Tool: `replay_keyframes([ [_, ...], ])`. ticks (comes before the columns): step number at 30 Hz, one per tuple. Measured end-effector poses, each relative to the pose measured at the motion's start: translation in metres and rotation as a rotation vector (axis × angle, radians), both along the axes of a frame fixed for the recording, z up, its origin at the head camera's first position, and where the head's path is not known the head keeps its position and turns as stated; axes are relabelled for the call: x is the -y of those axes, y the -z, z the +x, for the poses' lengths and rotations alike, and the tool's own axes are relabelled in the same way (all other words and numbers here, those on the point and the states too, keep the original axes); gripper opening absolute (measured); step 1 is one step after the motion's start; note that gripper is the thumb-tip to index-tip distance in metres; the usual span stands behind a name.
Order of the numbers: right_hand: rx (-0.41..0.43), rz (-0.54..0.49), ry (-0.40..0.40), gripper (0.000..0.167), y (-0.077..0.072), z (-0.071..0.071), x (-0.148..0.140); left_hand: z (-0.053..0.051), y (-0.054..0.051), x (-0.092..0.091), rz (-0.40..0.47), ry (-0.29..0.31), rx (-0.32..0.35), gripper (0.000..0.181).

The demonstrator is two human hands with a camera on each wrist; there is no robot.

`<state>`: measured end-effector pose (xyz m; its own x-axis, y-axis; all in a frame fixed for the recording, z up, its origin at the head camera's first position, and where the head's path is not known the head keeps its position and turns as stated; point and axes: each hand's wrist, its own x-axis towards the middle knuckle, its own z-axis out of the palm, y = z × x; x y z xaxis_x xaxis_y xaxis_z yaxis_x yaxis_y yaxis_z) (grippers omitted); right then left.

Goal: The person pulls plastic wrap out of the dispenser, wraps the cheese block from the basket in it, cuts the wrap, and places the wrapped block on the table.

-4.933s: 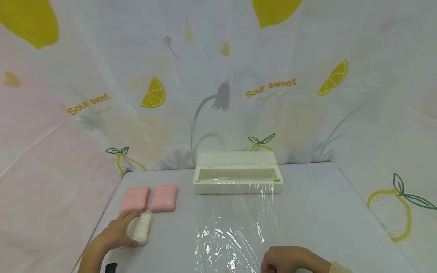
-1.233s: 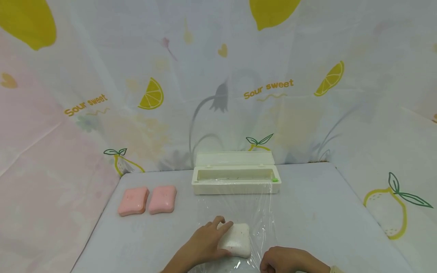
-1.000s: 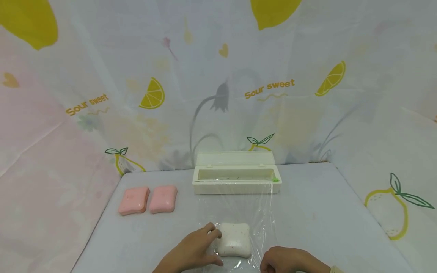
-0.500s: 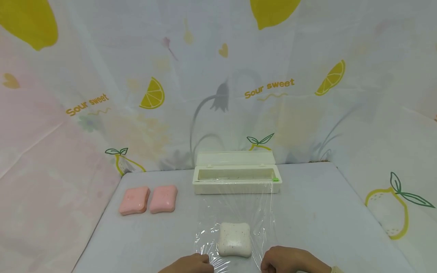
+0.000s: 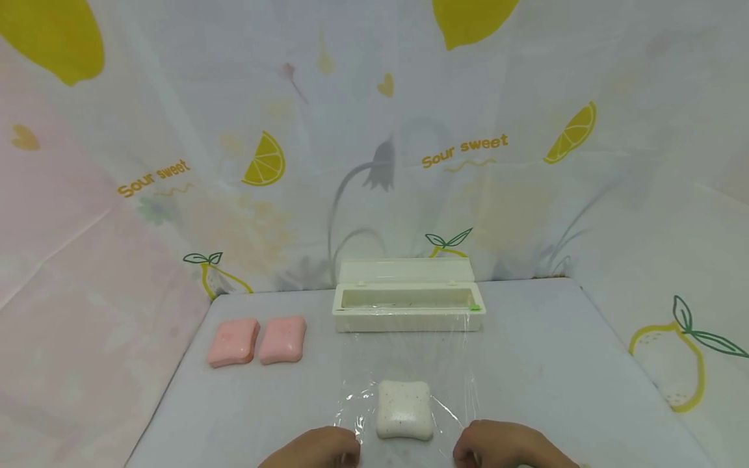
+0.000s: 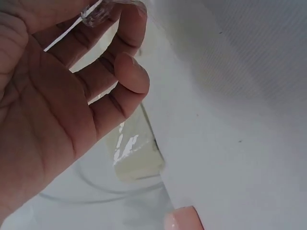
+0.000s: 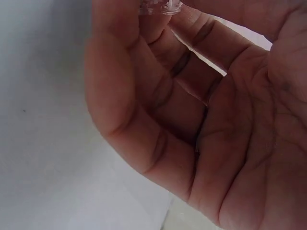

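A speckled white soap bar (image 5: 404,410) lies on a sheet of clear cling film (image 5: 409,357), which runs toward me from the dispenser box. My left hand (image 5: 316,448) pinches the near left corner of the film; in the left wrist view a bunched bit of film (image 6: 115,10) shows at its fingertips. At the near right corner my right hand (image 5: 506,445) does the same, with crumpled film (image 7: 160,6) between thumb and curled fingers in the right wrist view. The soap sits between both hands, touched by neither. The film's near edge is out of frame.
At the back stands the white dispenser box (image 5: 409,323), its lid (image 5: 406,270) raised, with a green slider (image 5: 475,307) at the right end. Two pink soap bars (image 5: 233,342) sit side by side at the left of the white table (image 5: 550,364). Printed cloth surrounds it.
My left hand has carried the white soap from beside the pink bars onto the film, let it go, drawn back and taken the film's left corner. My right hand has stayed on its corner.
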<state>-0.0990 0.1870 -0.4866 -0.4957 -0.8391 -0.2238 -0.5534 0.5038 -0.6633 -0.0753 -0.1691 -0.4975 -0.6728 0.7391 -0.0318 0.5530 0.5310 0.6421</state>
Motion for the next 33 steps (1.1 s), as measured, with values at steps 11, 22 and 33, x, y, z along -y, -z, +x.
replay_keyframes([
  [11,0.044,-0.244,0.025,0.011,-0.022,-0.016,-0.013,-0.02,-0.02,0.011,0.138,0.014,0.004,0.007],
  [22,0.086,-0.365,0.106,0.011,-0.031,-0.034,-0.019,-0.041,-0.02,0.006,0.269,-0.125,0.057,0.012],
  [33,0.08,-0.305,0.363,0.016,-0.006,-0.043,-0.015,-0.057,0.001,-0.006,0.184,-0.302,0.168,0.014],
])
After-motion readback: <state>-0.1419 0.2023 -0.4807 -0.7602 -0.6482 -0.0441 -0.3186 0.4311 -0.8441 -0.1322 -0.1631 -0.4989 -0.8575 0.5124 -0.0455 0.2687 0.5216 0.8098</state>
